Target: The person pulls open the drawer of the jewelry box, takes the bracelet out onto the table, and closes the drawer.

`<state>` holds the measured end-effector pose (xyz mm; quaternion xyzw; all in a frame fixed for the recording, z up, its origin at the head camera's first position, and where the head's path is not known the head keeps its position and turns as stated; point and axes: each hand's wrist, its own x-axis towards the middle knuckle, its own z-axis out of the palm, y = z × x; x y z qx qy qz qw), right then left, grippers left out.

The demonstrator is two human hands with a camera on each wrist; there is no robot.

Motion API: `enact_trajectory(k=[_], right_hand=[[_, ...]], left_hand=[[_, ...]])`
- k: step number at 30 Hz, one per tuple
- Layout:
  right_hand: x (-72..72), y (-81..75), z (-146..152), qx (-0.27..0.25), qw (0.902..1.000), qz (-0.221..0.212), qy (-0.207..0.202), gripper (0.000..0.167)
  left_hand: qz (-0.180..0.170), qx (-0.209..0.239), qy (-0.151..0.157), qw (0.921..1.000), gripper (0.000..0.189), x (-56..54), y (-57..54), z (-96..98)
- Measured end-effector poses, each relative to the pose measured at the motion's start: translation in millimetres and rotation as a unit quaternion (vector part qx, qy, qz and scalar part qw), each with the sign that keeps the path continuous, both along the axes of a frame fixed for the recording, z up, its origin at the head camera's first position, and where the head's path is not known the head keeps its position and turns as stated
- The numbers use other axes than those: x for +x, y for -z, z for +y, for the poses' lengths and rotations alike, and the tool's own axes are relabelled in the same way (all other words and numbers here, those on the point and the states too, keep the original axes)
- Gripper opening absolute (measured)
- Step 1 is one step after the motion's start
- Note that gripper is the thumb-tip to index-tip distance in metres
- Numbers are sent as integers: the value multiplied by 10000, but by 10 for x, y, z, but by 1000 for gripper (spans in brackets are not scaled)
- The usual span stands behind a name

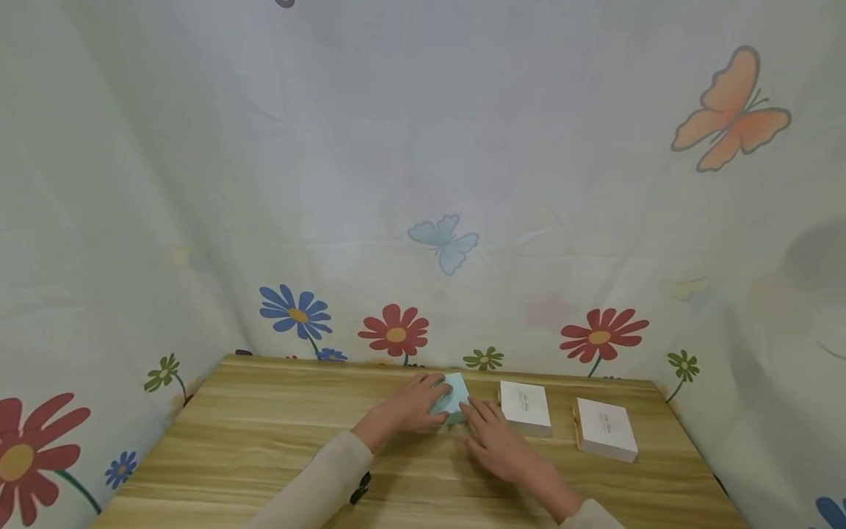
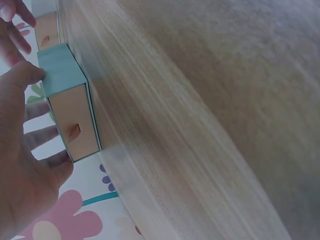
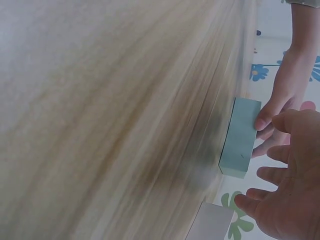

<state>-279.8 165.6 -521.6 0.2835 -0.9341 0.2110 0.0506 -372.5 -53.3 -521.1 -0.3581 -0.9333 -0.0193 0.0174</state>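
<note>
A small teal drawer box [image 1: 454, 397] lies on the wooden table near its back edge. Its tan drawer front [image 2: 75, 117], with a little pull tab, shows in the left wrist view, flush with the sleeve. My left hand [image 1: 414, 402] grips the box from the left, thumb [image 2: 31, 73] at one edge and fingers round the far side. Over at the box's right edge is my right hand [image 1: 500, 438], its fingers loosely spread. In the right wrist view those fingers [image 3: 272, 175] are slightly bent and hold nothing.
Two white boxes with printed lettering stand to the right, a nearer one [image 1: 525, 408] beside my right hand and another [image 1: 606, 429] farther right. A small black item [image 1: 360, 488] shows by my left sleeve. Behind the table [image 1: 277, 419] hangs a flower-and-butterfly curtain [image 1: 344, 184].
</note>
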Motion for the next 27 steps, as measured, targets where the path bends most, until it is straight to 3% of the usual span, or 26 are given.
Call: enact_trajectory(k=[7,15,27], right_hand=[[18,-23,23,-40,9998,-162,54,55],[18,-12,36,-41,9997,-213,80,56],[12,-7,24,8,9999,-138,58,53]], left_hand=[[-142,66,-27,9999,56,-2,-24,7],[-68,54,-27,10000,56,-17,-6,-1],[25,120,-267,9996,52,10,-25,-50]])
